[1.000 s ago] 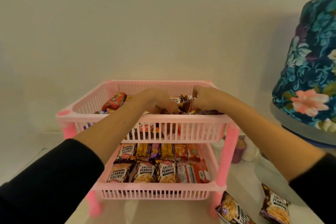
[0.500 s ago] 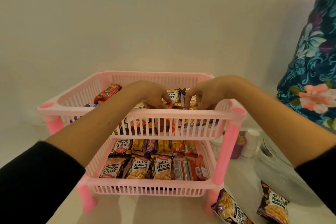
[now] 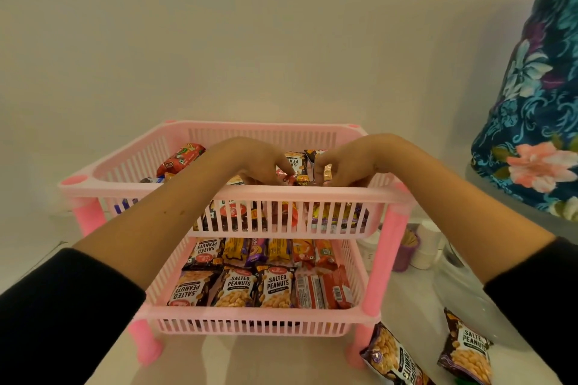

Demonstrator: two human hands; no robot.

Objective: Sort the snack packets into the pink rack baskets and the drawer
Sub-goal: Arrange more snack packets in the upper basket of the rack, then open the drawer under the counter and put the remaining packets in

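A pink two-tier rack stands before me. Both my hands reach into its top basket (image 3: 300, 195). My left hand (image 3: 250, 162) has its fingertips down among the packets, pinching a small red packet (image 3: 286, 176). My right hand (image 3: 347, 166) pinches a small gold-wrapped snack (image 3: 327, 172) between thumb and fingers. Peanut packets (image 3: 297, 162) stand upright between the hands. A red packet (image 3: 179, 159) lies at the basket's left. The lower basket (image 3: 250, 319) holds neat rows of salted peanut packets (image 3: 275, 286) and orange-red packets (image 3: 323, 286).
Two loose salted peanut packets (image 3: 394, 356) (image 3: 466, 350) lie on the white surface at the lower right. A purple cup (image 3: 405, 248) and white bottles (image 3: 427, 247) stand behind the rack's right post. A floral-covered object (image 3: 538, 103) fills the right side. A plain wall is behind.
Both hands have drawn closer together over the front middle of the top basket, and the right hand now shows a small gold snack in its fingers. The view shifted slightly.
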